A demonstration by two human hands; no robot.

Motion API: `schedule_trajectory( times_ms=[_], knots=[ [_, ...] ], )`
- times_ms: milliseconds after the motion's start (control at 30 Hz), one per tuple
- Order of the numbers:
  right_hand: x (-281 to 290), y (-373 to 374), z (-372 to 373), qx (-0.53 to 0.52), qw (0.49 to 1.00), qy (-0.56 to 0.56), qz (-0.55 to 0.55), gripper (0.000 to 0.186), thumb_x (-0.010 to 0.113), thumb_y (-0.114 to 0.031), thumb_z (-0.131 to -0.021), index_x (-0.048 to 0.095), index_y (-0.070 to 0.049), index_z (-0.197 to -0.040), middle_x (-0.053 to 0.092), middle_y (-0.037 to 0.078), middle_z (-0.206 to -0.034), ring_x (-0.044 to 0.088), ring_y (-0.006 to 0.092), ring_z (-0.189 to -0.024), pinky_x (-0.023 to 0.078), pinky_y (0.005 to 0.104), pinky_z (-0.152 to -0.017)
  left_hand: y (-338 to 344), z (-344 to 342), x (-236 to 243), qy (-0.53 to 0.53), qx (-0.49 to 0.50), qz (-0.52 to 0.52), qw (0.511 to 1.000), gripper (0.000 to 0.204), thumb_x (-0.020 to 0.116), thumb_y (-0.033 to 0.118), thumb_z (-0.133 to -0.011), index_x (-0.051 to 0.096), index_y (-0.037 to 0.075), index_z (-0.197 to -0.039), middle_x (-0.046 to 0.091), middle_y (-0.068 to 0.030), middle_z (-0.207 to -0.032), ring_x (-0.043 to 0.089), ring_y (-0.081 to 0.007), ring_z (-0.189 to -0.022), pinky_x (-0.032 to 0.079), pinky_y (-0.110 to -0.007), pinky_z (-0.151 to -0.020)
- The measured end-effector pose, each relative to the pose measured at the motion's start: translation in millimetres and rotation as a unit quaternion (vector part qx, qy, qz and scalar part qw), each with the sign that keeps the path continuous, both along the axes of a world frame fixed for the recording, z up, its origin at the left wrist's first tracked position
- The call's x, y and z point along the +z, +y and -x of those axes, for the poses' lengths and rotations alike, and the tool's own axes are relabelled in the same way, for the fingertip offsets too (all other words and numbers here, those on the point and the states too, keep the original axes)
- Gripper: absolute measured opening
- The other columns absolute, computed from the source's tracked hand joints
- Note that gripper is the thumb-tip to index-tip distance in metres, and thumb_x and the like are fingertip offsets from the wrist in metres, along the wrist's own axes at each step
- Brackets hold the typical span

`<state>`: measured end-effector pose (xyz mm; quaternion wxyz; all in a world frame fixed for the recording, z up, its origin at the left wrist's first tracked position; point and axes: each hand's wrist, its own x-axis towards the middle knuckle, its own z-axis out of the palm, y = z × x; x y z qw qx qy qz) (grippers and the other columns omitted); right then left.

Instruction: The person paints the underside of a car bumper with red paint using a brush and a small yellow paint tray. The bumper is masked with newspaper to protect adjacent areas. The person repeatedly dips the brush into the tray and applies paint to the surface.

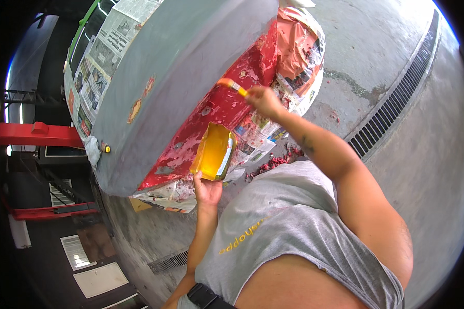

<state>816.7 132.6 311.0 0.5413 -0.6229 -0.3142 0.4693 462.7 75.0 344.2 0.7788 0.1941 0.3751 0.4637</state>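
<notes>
Brush (237, 88) and right hand (265, 102) blurred; cannot tell whether bristles (225, 82) touch the red panel (219, 105). Left hand (209, 192): most fingers hidden by container (211, 153). Grey panel (191, 56): cut off by upper edge. Newspaper (116, 33): finer print too small to read. Left arm (201, 232): cut off at lower edge.

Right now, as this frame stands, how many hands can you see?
2: the right hand holds a brush close to the red surface; the left hand holds an open yellow container at its lower end, some fingers hidden.
</notes>
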Motion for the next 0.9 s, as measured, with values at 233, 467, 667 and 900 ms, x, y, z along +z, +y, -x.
schedule_trajectory(
  times_ms=[233, 467, 667, 900],
  knots=[
    [11, -2, -78, -0.111, 0.972, 0.202, -0.052, 0.016, 0.068, -0.020, -0.105, 0.069, -0.005, -0.110, 0.072, 0.006, -0.088, 0.068, 0.0156, -0.066, 0.055, 0.0289, -0.056, 2, 1, -6, -0.013, -0.018, 0.008, 1.000, 0.067, 0.068, 0.027, -0.091, 0.048, 0.009, -0.153, 0.058, -0.0079, -0.151, 0.056, -0.0285, -0.138, 0.042, -0.050, -0.119],
    [33, -11, -18, -0.171, 0.957, 0.192, -0.131, 0.019, 0.070, -0.018, -0.104, 0.066, -0.003, -0.114, 0.070, 0.005, -0.083, 0.068, 0.0137, -0.063, 0.051, 0.0278, -0.049, 5, -2, -4, -0.004, -0.012, 0.000, 1.000, 0.066, 0.069, 0.027, -0.091, 0.049, 0.009, -0.152, 0.060, -0.0078, -0.149, 0.057, -0.0287, -0.137, 0.043, -0.050, -0.119],
    [20, -14, 11, -0.031, 0.994, 0.103, -0.012, 0.020, 0.070, -0.017, -0.103, 0.072, -0.003, -0.117, 0.072, 0.005, -0.082, 0.066, 0.0119, -0.062, 0.048, 0.0264, -0.048, 6, -3, -4, -0.019, -0.024, -0.002, 1.000, 0.065, 0.069, 0.026, -0.092, 0.050, 0.009, -0.152, 0.060, -0.0080, -0.149, 0.057, -0.0286, -0.136, 0.043, -0.050, -0.119],
    [14, 3, -63, -0.117, 0.986, 0.117, -0.024, 0.015, 0.070, -0.017, -0.102, 0.071, -0.003, -0.108, 0.067, 0.002, -0.081, 0.053, 0.0093, -0.060, 0.040, 0.0264, -0.050, 0, 7, -8, -0.015, -0.007, 0.003, 1.000, 0.063, 0.067, 0.027, -0.093, 0.050, 0.008, -0.151, 0.060, -0.0085, -0.149, 0.058, -0.0285, -0.134, 0.045, -0.049, -0.117]
  ],
)
